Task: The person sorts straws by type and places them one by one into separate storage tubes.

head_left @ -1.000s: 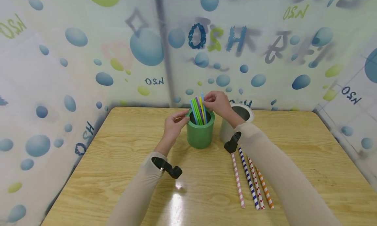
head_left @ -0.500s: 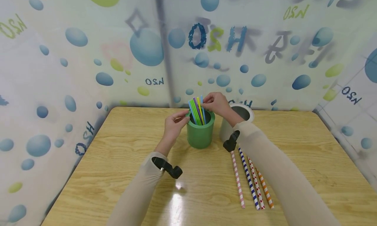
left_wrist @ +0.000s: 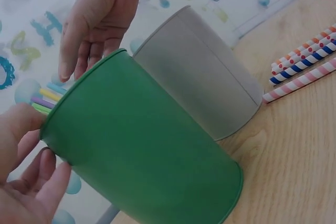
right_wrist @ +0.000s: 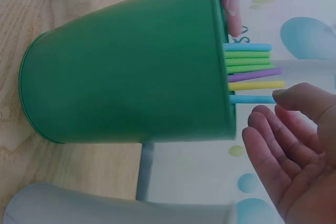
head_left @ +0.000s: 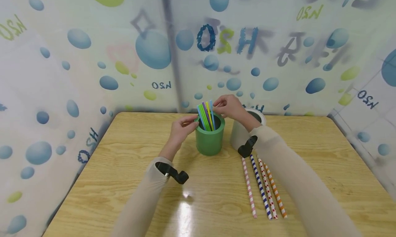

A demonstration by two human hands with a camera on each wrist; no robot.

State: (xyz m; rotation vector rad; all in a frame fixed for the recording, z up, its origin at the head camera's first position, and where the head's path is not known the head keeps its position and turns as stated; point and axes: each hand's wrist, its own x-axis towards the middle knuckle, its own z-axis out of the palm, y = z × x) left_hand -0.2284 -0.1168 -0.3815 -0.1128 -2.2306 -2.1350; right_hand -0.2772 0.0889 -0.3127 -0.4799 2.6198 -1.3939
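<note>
My left hand point(head_left: 182, 130) holds the rim of a green bucket-like pot point(head_left: 209, 142) at its left side, thumb and fingers on either side of the edge. Several plain straws, among them a purple straw point(right_wrist: 256, 75), a yellow straw point(right_wrist: 256, 85) and a light-blue straw point(right_wrist: 253, 99), lean inside it with their tops sticking out. My right hand point(head_left: 230, 107) is over the pot's right rim, fingers loosely bent and apart. In the right wrist view its thumb overlaps the upper end of that light-blue straw; the fingers are not wrapped round it. The straws' lower ends are hidden.
A grey-white pot point(head_left: 236, 135) stands just right of the green one, partly behind my right forearm. Several patterned paper straws, including a pink-striped straw point(head_left: 249, 187) and a blue-striped straw point(head_left: 261, 187), lie on the wooden table point(head_left: 139, 154). A printed backdrop rises behind the table.
The right-hand light-blue straw has dropped a little deeper and leans left with the others. My right hand followed it down, then rose slightly. My left hand stays on the rim.
</note>
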